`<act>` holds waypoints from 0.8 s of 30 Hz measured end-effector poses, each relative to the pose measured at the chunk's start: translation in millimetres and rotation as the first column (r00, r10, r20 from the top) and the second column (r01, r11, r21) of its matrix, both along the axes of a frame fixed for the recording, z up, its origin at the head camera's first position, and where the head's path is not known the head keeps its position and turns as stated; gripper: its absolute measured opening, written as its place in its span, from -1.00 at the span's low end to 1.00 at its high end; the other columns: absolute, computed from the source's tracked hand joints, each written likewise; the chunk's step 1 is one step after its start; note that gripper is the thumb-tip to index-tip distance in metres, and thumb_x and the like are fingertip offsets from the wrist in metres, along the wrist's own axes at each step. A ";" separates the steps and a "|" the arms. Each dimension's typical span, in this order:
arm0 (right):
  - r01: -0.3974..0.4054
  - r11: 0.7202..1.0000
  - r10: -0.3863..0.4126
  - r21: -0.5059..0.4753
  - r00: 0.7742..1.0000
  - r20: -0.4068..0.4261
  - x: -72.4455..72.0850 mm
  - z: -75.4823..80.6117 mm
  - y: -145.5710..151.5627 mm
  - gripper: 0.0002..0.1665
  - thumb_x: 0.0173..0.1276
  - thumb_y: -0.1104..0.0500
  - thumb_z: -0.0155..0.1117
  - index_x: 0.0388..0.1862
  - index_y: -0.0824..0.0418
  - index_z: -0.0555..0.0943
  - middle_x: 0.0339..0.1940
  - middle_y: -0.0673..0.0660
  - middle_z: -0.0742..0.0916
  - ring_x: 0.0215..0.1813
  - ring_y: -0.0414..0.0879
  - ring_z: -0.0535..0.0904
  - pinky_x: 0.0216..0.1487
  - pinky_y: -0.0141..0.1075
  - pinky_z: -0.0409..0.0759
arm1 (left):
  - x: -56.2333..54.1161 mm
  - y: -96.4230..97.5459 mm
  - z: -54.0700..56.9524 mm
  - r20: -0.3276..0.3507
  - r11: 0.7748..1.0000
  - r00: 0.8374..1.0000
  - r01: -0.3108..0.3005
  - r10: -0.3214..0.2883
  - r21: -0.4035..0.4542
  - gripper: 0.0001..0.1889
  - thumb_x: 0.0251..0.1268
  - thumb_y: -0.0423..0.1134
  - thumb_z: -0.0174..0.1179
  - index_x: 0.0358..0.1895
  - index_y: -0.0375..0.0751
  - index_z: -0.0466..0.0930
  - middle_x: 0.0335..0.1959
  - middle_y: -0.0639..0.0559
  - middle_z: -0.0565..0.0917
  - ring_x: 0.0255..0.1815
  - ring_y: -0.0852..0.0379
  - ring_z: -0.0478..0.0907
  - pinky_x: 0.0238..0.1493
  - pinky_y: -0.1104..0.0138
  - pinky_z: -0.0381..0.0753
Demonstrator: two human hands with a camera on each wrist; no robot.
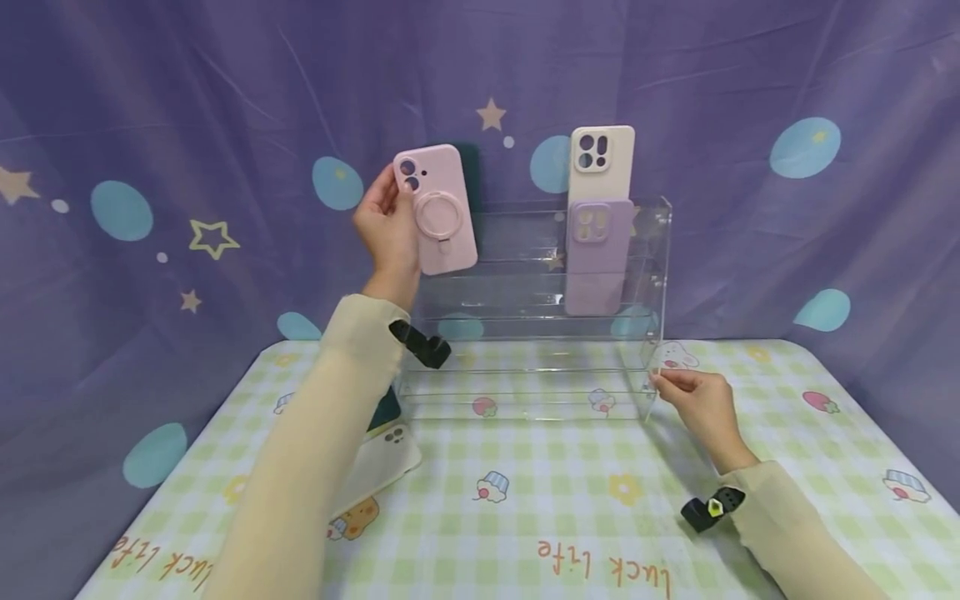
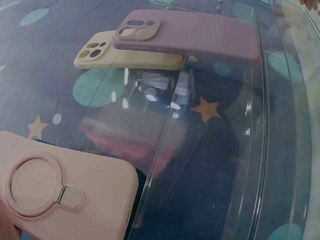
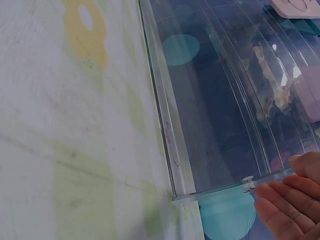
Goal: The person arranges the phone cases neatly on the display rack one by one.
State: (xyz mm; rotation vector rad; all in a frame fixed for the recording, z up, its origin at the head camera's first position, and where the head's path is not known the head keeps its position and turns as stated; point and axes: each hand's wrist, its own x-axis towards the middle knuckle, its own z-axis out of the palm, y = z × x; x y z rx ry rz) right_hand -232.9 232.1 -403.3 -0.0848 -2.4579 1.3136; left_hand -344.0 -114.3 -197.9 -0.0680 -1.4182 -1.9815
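Note:
My left hand [image 1: 390, 229] grips a pink phone case [image 1: 455, 250] by its left edge, up at the stand's upper left. A ring holder shows on the case's back. Behind it, mostly covered, is a dark green phone case [image 1: 470, 171]. The clear tiered display stand [image 1: 517, 300] carries a cream phone case [image 1: 617, 162] on its top tier at the right, with a lilac phone case [image 1: 600, 283] in front and lower. Down at the stand's right side panel, my right hand [image 1: 701, 408] pinches the front edge between thumb and fingers.
Left of the stand, partly behind my left sleeve, a white phone case [image 1: 390, 462] lies on the checked tablecloth [image 1: 555, 525], with another dark green case [image 1: 386, 410] beside it. A purple patterned curtain [image 1: 247, 100] hangs close behind the stand.

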 end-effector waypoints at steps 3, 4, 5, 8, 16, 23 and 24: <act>0.000 1.000 0.000 -0.004 1.000 -0.003 -0.4 -0.3 -0.4 -0.61 0.30 0.09 0.30 -0.09 0.41 0.67 -0.19 0.31 0.73 -0.46 -0.50 0.57 -0.37 -0.63 0.51 | -0.2 0.5 -1.9 -0.001 1.000 1.000 -0.002 0.002 -0.019 -0.65 0.27 -0.46 0.14 0.14 -0.31 0.55 0.00 -0.14 0.64 -0.07 0.15 0.54 0.00 0.49 0.52; -0.001 1.000 0.001 -0.006 1.000 -0.003 -0.5 -0.6 -0.4 -0.61 0.30 0.09 0.30 -0.09 0.41 0.67 -0.21 0.32 0.73 -0.46 -0.49 0.57 -0.37 -0.63 0.52 | -0.1 0.5 -3.1 -0.001 1.000 1.000 -0.006 0.006 -0.028 -0.65 0.27 -0.46 0.15 0.14 -0.29 0.56 -0.01 -0.13 0.64 -0.08 0.16 0.53 0.00 0.49 0.52; -0.002 1.000 0.002 -0.009 1.000 -0.004 -0.8 -0.8 -0.4 -0.61 0.30 0.10 0.30 -0.09 0.41 0.67 -0.21 0.32 0.73 -0.46 -0.49 0.58 -0.38 -0.63 0.52 | 0.2 0.6 -4.3 -0.002 0.999 1.000 -0.011 0.011 -0.037 -0.65 0.27 -0.45 0.15 0.13 -0.28 0.56 -0.02 -0.13 0.64 -0.09 0.17 0.52 -0.01 0.48 0.52; -0.008 1.000 0.008 -0.025 1.000 -0.005 -1.1 -1.6 -0.1 -0.61 0.30 0.11 0.30 -0.09 0.43 0.66 -0.18 0.34 0.72 -0.45 -0.48 0.59 -0.37 -0.63 0.53 | 1.2 1.3 -7.2 -0.026 0.997 0.999 -0.035 0.033 -0.067 -0.66 0.28 -0.44 0.15 0.13 -0.26 0.57 -0.02 -0.12 0.60 -0.10 0.18 0.49 -0.01 0.47 0.51; -0.014 0.999 0.014 -0.035 1.000 -0.012 -1.6 -3.2 -0.2 -0.62 0.30 0.12 0.29 -0.09 0.43 0.66 -0.20 0.34 0.72 -0.46 -0.51 0.57 -0.36 -0.64 0.53 | 1.9 2.5 -7.8 -0.032 0.998 0.999 -0.022 0.020 -0.066 -0.65 0.28 -0.40 0.17 0.14 -0.22 0.57 0.00 -0.08 0.55 -0.06 0.18 0.47 0.01 0.47 0.50; -0.017 0.999 0.016 -0.028 1.000 -0.023 -1.5 -3.1 -0.5 -0.63 0.30 0.13 0.29 -0.10 0.43 0.66 -0.18 0.34 0.72 -0.46 -0.51 0.57 -0.37 -0.65 0.52 | -2.3 3.1 -14.5 -0.017 0.999 1.000 -0.005 0.004 -0.048 -0.65 0.26 -0.42 0.17 0.12 -0.26 0.58 -0.03 -0.10 0.61 -0.11 0.20 0.47 -0.05 0.46 0.52; -0.016 1.000 0.015 -0.025 1.000 -0.023 -1.5 -3.0 -0.3 -0.63 0.30 0.13 0.29 -0.10 0.43 0.66 -0.17 0.34 0.72 -0.46 -0.51 0.57 -0.37 -0.65 0.52 | -1.9 3.2 -15.7 -0.012 0.999 1.000 -0.004 0.003 -0.048 -0.66 0.26 -0.43 0.17 0.12 -0.26 0.58 -0.04 -0.10 0.61 -0.12 0.20 0.47 -0.05 0.46 0.52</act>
